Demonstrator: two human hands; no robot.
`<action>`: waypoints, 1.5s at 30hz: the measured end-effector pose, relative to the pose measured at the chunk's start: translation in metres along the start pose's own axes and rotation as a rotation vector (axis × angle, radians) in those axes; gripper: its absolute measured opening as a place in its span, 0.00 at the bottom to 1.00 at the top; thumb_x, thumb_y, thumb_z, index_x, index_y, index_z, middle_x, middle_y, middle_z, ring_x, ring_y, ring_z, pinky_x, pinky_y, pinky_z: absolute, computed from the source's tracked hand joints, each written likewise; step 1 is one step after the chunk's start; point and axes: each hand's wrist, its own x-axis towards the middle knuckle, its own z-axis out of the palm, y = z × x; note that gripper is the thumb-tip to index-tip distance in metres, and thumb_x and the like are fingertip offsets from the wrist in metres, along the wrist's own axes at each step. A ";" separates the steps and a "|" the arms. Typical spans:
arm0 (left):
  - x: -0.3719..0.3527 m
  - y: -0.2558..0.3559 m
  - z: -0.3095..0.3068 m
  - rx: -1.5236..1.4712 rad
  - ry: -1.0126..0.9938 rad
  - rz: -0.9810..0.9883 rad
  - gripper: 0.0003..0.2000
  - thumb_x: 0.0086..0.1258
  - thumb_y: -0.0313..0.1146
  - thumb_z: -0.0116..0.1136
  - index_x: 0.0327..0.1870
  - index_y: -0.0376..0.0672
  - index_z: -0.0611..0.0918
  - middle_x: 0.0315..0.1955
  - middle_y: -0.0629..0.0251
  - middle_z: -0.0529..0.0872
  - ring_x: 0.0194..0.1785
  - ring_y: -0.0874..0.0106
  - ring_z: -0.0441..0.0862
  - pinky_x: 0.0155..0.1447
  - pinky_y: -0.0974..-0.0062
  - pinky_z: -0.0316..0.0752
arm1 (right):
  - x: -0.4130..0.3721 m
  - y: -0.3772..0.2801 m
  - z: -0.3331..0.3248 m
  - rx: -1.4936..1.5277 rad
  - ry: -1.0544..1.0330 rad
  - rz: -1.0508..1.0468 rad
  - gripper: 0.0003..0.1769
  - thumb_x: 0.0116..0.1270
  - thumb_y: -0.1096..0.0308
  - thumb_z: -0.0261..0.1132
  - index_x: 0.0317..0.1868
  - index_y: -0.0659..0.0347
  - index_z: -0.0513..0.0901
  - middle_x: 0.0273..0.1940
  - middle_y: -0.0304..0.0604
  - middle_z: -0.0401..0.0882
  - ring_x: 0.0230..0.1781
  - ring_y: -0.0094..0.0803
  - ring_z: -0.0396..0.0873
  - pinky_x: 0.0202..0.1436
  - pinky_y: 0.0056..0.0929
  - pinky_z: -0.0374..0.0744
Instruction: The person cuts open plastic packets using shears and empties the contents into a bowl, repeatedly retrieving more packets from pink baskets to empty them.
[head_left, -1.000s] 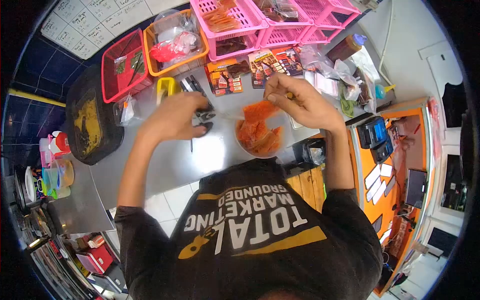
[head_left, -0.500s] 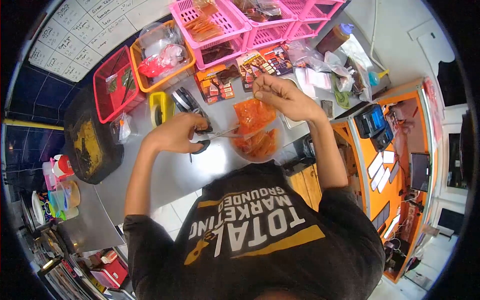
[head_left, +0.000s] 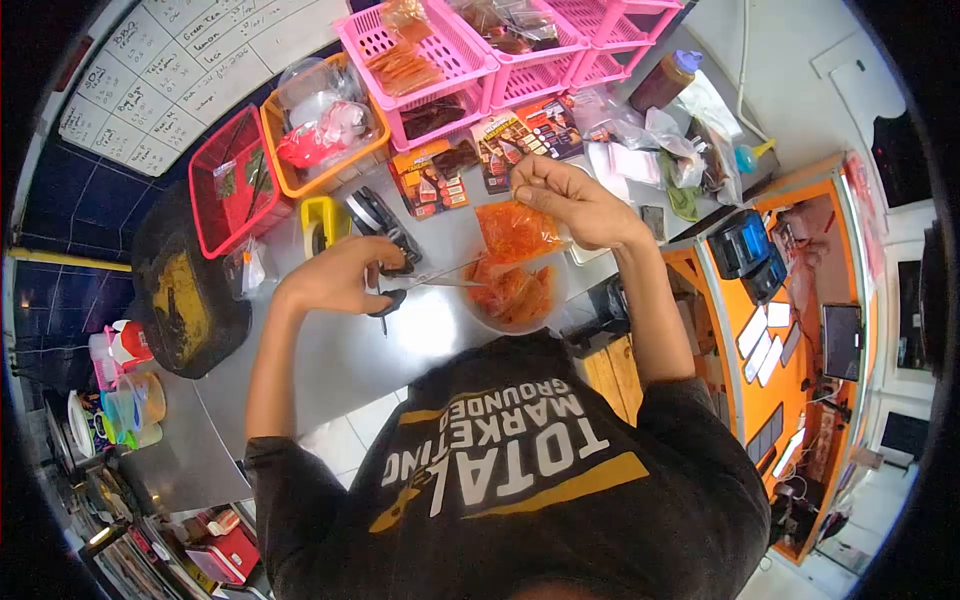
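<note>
Head view, left to right: a red basket (head_left: 215, 205) stands at the far side of the grey bench (head_left: 400, 340). The left hand (head_left: 335, 275) has its fingers curled through the black handles of scissors (head_left: 425, 278). The blades look slightly parted, and their tips reach over the rim of the bowl (head_left: 500, 328). An orange sheet (head_left: 515, 230) hangs above that bowl, just beyond the blade tips. It is held at its top corner by the right hand (head_left: 578, 200), with thumb and forefinger pressed together on it.

The step in hand looks like snipping the sheet into pieces that drop into the bowl, which already holds several. A next cut would call for the blades to open wider and straddle the sheet's lower edge, with the right hand keeping it taut.

The sheet is thin, glossy and translucent orange-red. It is limp and slightly crumpled, so it probably flexes easily.
</note>
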 end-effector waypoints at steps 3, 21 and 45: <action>0.005 0.003 0.003 0.012 0.019 0.068 0.21 0.50 0.34 0.70 0.45 0.34 0.81 0.37 0.55 0.84 0.34 0.63 0.83 0.43 0.66 0.78 | 0.001 -0.005 0.002 -0.082 -0.044 -0.008 0.04 0.76 0.69 0.57 0.45 0.59 0.74 0.35 0.26 0.68 0.35 0.14 0.64 0.40 0.17 0.65; 0.018 0.019 0.036 -0.659 -0.146 -0.013 0.15 0.55 0.23 0.71 0.44 0.37 0.81 0.23 0.71 0.83 0.26 0.85 0.78 0.31 0.83 0.70 | -0.052 -0.013 0.030 -0.027 0.262 0.088 0.22 0.75 0.65 0.59 0.66 0.63 0.70 0.55 0.43 0.80 0.55 0.26 0.77 0.61 0.28 0.73; 0.002 0.030 0.015 -0.379 -0.272 -0.106 0.11 0.54 0.24 0.66 0.37 0.32 0.81 0.27 0.62 0.88 0.28 0.79 0.85 0.31 0.80 0.77 | -0.050 -0.032 0.032 -0.059 -0.164 -0.001 0.33 0.56 0.85 0.70 0.63 0.65 0.72 0.62 0.43 0.72 0.62 0.28 0.75 0.64 0.28 0.75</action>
